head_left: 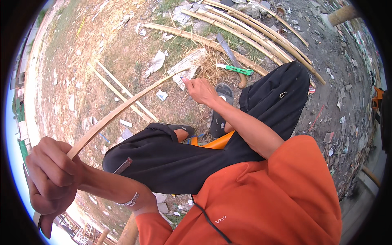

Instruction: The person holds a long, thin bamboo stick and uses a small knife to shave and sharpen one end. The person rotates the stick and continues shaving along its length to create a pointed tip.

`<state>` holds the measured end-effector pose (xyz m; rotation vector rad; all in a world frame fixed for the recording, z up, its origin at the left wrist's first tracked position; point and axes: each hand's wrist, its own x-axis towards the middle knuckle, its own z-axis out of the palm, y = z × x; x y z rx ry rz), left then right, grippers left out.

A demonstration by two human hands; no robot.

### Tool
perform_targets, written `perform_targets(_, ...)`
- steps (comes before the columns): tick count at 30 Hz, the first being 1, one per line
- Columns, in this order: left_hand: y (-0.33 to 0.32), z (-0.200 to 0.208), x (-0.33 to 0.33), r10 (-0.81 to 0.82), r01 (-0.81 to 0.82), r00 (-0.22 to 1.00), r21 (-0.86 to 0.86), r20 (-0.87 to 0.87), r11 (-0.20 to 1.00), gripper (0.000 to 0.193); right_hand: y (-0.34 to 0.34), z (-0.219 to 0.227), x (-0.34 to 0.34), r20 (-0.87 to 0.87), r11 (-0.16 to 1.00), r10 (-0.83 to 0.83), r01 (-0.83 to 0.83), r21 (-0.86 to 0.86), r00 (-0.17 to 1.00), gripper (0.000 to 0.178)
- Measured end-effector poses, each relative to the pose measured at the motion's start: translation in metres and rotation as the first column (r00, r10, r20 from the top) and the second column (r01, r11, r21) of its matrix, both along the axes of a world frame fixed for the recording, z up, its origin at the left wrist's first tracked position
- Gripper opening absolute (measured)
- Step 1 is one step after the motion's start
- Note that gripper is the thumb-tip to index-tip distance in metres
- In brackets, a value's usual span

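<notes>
From my distant post, I see the bamboo strip [104,121] in the air, to the left of the green cutter [234,69]. Its long axis runs slantwise: the broad end is low and far left of the cutter, and the narrow end points up toward the cutter's side. The left hand [53,175] is closed in a fist around the broad end. The right hand [200,90], left of the cutter and nearer to me, has its fingers curled in, and its thumb is just beside the narrow tip. I cannot tell if it grips the strip. A small blue spot at this thumb is too small to make out, and the left palm is hidden.

The strip is pale, flat and woody, with a gentle curve, which the lens may increase. The cutter lies across a knife [228,51] with dull dark blade and wooden handle. Tangled dry straw [210,67] is just left of the cutter; long split bamboo poles [261,38] stretch beyond it, cracked and yellowish.
</notes>
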<state>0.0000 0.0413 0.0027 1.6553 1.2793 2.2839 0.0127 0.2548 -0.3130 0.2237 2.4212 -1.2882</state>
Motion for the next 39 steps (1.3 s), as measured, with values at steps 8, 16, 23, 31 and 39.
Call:
perform_targets(8,0.017,-0.001,0.009,-0.061,0.058,0.994,0.035,0.087,0.998,0.054,-0.003,-0.035,0.003,0.114,0.992,-0.114,0.105,0.075,0.987,0.065)
perform_targets(16,0.010,-0.006,0.000,-0.001,-0.006,0.998,0.111,0.062,0.994,0.045,-0.004,-0.056,-0.010,0.027,0.984,-0.177,0.176,0.017,0.984,0.066)
perform_targets(23,0.011,-0.002,0.002,-0.020,0.018,0.999,0.075,0.029,0.997,0.045,0.003,-0.052,-0.016,0.175,0.985,-0.141,0.120,0.128,0.974,0.066)
perform_targets(31,0.004,-0.005,0.001,0.003,-0.008,0.999,0.110,0.047,0.994,0.043,0.000,-0.085,-0.026,0.119,0.968,-0.227,0.210,0.136,0.967,0.069)
perform_targets(39,0.024,-0.008,0.001,-0.084,0.066,0.991,0.169,0.105,0.983,0.049,0.007,-0.102,-0.030,0.272,0.972,-0.197,0.151,0.182,0.942,0.063)
